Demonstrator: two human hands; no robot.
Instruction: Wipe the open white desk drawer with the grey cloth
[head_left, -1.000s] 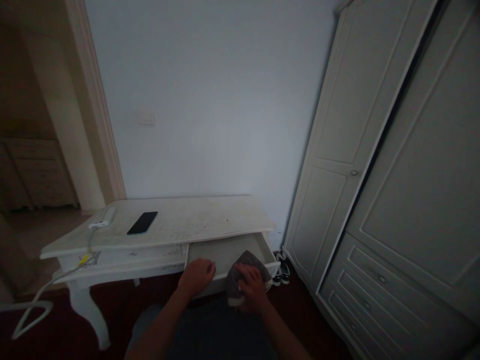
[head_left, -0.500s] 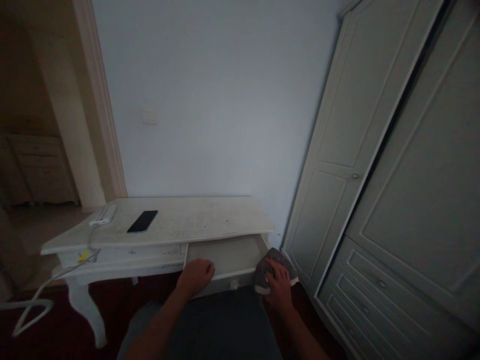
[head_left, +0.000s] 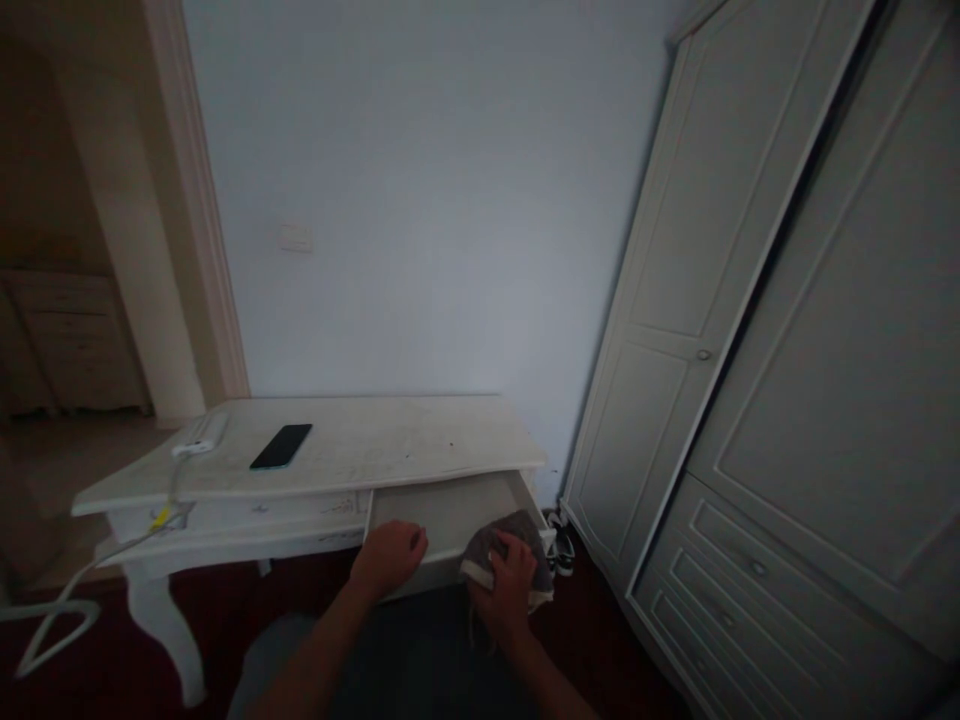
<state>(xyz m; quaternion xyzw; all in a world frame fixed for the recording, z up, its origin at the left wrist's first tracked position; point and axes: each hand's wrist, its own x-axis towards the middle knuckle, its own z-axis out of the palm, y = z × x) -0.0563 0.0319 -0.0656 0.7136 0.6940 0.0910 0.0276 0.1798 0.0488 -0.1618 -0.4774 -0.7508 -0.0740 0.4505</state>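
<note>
A white desk [head_left: 390,445] stands against the wall with its right drawer [head_left: 450,512] pulled open. My left hand [head_left: 390,556] grips the drawer's front edge at its left end, fingers curled over it. My right hand [head_left: 510,585] presses a grey cloth [head_left: 504,540] against the drawer's front edge near its right end, fingers closed on the cloth.
A black phone [head_left: 282,446] and a white power strip [head_left: 196,437] with a trailing cable [head_left: 67,600] lie on the desk's left part. A tall white wardrobe [head_left: 750,380] fills the right side. Shoes [head_left: 561,545] sit on the dark red floor between desk and wardrobe.
My right hand with the cloth went to the drawer's right corner, then slid back left along the front edge. My left hand stayed on the drawer.
</note>
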